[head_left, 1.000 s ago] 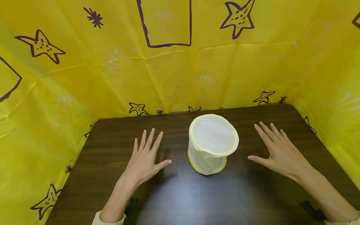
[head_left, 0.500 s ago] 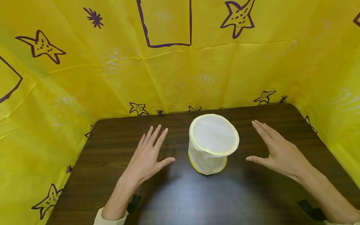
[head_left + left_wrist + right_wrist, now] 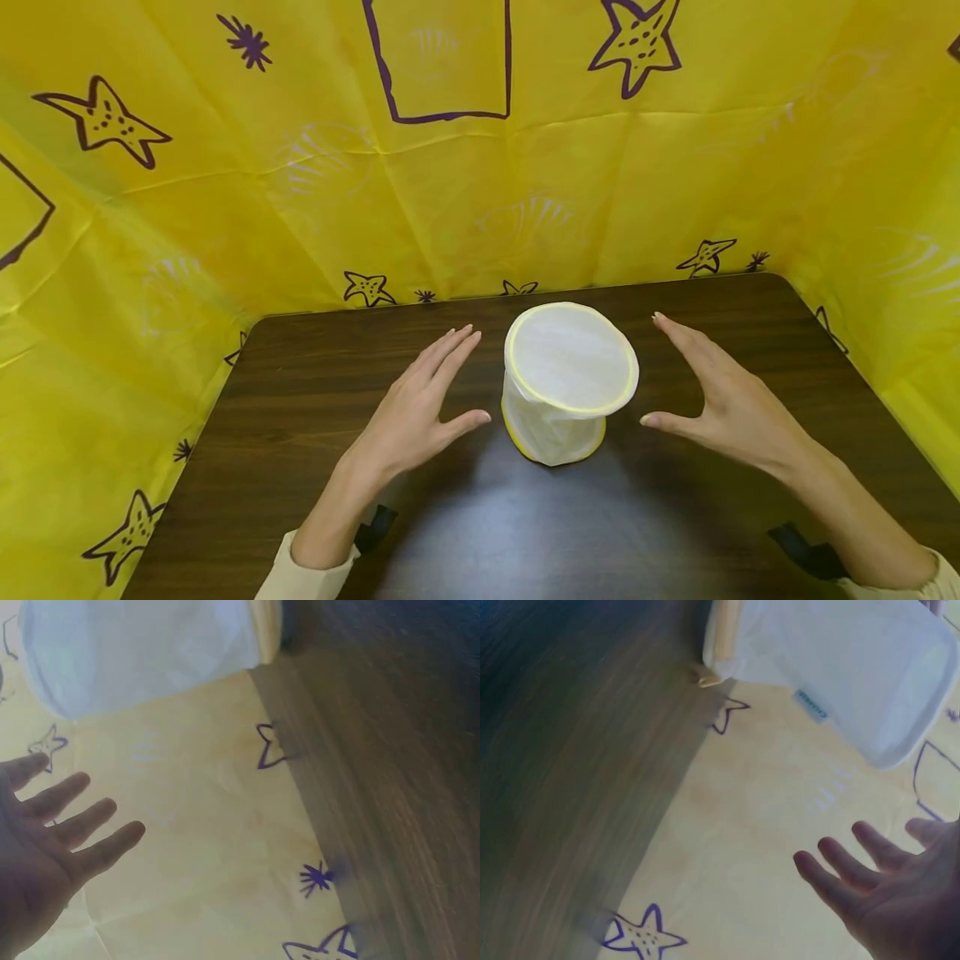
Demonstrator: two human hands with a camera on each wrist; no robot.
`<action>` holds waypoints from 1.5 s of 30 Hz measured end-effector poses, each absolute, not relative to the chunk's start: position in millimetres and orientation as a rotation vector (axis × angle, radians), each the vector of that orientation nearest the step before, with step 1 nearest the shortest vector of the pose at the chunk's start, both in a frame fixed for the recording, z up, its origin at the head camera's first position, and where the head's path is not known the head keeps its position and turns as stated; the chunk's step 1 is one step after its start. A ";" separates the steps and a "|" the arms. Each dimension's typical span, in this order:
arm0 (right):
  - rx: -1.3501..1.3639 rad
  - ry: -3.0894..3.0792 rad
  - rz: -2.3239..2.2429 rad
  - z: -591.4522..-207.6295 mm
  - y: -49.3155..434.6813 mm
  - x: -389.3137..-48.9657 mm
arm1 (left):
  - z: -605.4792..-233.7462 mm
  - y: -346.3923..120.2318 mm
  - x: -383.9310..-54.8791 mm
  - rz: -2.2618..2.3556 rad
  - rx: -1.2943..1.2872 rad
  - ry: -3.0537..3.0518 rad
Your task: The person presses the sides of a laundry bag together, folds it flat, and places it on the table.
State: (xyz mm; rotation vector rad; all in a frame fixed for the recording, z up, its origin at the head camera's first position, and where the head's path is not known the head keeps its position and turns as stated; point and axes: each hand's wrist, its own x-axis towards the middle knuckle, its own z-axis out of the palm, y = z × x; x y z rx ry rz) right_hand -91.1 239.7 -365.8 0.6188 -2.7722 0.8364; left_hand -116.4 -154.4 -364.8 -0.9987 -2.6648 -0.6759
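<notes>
A white cloth cylinder with yellow edging round its top and base stands on the table, its soft side sagging and creased. In the right wrist view a small blue-green tag sticks out from the side of the cylinder. My left hand hovers to its left, fingers straight and thumb spread, apart from the cloth. On the other side my right hand is held the same way, not touching it. Both hands are empty; the left wrist view shows the left palm facing the cylinder.
The dark wood-grain table has rounded far corners. A yellow sheet with starfish drawings hangs behind it and along both sides. Black straps sit at the wrists.
Both hands have moved inward toward the cylinder, the left one farther, and their palms have turned to face each other. The cylinder has stayed in place.
</notes>
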 end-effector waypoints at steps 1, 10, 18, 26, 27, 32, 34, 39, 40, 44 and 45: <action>0.624 -2.766 0.848 -365.2 238.8 -91.2 | -363.6 -152.6 -116.7 -0.689 -1.005 -2.659; 0.656 -2.728 0.954 -362.5 233.5 -95.4 | -357.0 -135.4 -123.1 -0.772 -1.065 -2.604; 0.679 -2.709 0.984 -368.7 228.6 -101.6 | -360.1 -124.6 -129.7 -0.830 -1.063 -2.619; 0.719 -2.703 1.077 -372.4 222.1 -106.3 | -362.3 -116.7 -134.1 -0.861 -1.077 -2.614; 0.721 -2.703 1.081 -372.6 221.4 -106.8 | -362.7 -116.3 -134.4 -0.862 -1.081 -2.613; 0.719 -2.709 1.049 -374.3 218.7 -108.5 | -364.3 -114.5 -135.9 -0.862 -1.095 -2.597; 0.731 -2.702 1.032 -375.0 218.1 -109.2 | -364.9 -114.0 -136.4 -0.863 -1.095 -2.591; 0.785 -2.674 1.008 -376.1 217.6 -111.1 | -366.0 -113.3 -137.2 -0.877 -1.088 -2.589; 0.793 -2.669 1.006 -376.2 217.4 -111.4 | -366.3 -113.3 -137.5 -0.882 -1.087 -2.586; 0.803 -2.654 1.017 -375.6 216.0 -112.8 | -368.5 -113.3 -138.6 -0.894 -1.081 -2.567; 0.802 -2.653 1.022 -375.3 215.5 -113.1 | -369.2 -113.2 -138.9 -0.897 -1.077 -2.560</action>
